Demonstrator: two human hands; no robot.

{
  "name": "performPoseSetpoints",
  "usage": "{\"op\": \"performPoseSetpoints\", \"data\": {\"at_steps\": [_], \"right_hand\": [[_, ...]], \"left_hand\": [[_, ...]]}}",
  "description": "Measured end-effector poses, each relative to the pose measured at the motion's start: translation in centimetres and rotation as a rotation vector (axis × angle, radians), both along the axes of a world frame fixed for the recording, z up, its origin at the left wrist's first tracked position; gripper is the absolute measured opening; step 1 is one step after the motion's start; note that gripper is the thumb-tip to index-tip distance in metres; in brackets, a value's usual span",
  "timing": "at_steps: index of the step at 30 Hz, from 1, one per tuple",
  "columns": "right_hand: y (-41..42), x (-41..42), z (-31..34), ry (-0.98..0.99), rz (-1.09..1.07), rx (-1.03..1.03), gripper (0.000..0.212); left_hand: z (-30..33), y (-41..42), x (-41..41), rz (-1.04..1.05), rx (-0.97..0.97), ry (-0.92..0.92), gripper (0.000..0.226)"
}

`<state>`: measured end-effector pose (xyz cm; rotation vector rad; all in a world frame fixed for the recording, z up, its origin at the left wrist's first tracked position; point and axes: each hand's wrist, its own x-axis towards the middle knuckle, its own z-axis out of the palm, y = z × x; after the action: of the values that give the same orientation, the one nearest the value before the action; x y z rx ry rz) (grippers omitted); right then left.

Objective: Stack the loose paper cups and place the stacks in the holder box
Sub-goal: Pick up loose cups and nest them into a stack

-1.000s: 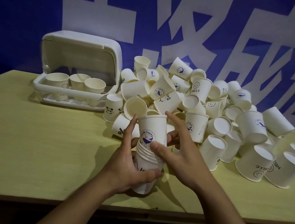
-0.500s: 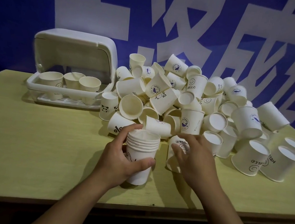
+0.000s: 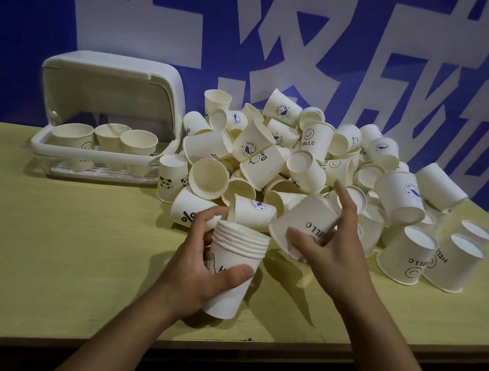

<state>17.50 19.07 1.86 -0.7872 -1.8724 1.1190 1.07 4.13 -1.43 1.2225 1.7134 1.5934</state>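
Gripping a nested stack of cups (image 3: 235, 264) around its lower wall, the left hand (image 3: 195, 275) wraps thumb in front and fingers behind, with the stack upright just above the near part of the table (image 3: 46, 238). Several rolled rims sit tight together at the top, and a rabbit drawing shows on the outermost cup. The right hand (image 3: 330, 251) grasps a single HELLO cup (image 3: 304, 225), tipped on its side with its mouth facing down and toward the stack, thumb on the near wall and fingers over the far side.

These cups are probably very light and thin-walled, so a hard squeeze would likely dent them; the rolled rim and the base are the stiffer places. A light hold around the mid-wall should serve, and the cup must be turned mouth-up before it nests.

Beyond the hands lies the pile of loose cups (image 3: 270, 164), white and cream, printed with smileys, whales, a panda and a percent sign, many lying on their sides or upside down. At the table's far left, the white holder box (image 3: 110, 85) stands with its lid raised and three cup tops showing inside.
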Motion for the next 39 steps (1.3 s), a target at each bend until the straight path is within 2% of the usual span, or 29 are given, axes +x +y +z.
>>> {"op": "performPoseSetpoints", "data": {"at_steps": [2, 4, 7, 11, 13, 16, 20, 23, 26, 27, 29, 34, 39], "right_hand": [[-0.1, -0.4, 0.3, 0.082, -0.072, 0.056, 0.061], [-0.1, -0.9, 0.4, 0.116, -0.144, 0.043, 0.045], [-0.4, -1.4, 0.2, 0.202, -0.158, -0.017, 0.041], [-1.1, -1.5, 0.1, 0.340, -0.051, -0.009, 0.057], [-1.3, -1.6, 0.0, 0.319, 0.019, 0.015, 0.061], [-1.9, -1.9, -0.3, 0.278, 0.077, 0.040, 0.043], [-2.7, -2.2, -0.5, 0.297, 0.063, -0.049, 0.017], [-2.7, -2.2, -0.8, 0.320, 0.056, -0.070, 0.018], [-2.9, -1.9, -0.9, 0.285, 0.132, -0.073, 0.044], [-3.0, -1.7, -0.9, 0.267, 0.160, -0.064, 0.047], [-3.0, -1.6, -1.2, 0.217, 0.170, -0.020, 0.040], [-2.6, -0.7, -1.8, 0.104, 0.065, 0.108, 0.029], [-1.2, 0.7, -2.1, 0.045, 0.122, 0.144, 0.030]], "left_hand": [[-0.1, 0.0, 0.2, -0.043, -0.018, 0.006, 0.079], [-0.1, 0.0, 0.5, -0.080, -0.030, 0.027, 0.077], [-0.1, 0.1, 0.7, -0.131, -0.062, 0.061, 0.081], [-0.3, 0.2, 0.6, -0.150, -0.061, 0.098, 0.090], [-0.2, 0.2, 0.7, -0.162, -0.064, 0.098, 0.095], [-0.1, 0.4, 1.1, -0.162, -0.060, 0.083, 0.104], [-0.2, 0.8, 1.4, -0.147, -0.046, 0.050, 0.112], [-0.5, 1.2, 1.4, -0.126, -0.050, 0.058, 0.116], [-0.7, 1.5, 1.3, -0.085, -0.033, 0.068, 0.123], [-0.5, 1.5, 1.3, -0.067, -0.024, 0.076, 0.123], [-0.2, 1.6, 1.4, -0.040, -0.009, 0.094, 0.118], [-0.3, 2.3, 1.3, 0.017, 0.040, 0.109, 0.087], [-0.6, 3.6, 1.7, -0.004, 0.065, 0.160, 0.092]]}}
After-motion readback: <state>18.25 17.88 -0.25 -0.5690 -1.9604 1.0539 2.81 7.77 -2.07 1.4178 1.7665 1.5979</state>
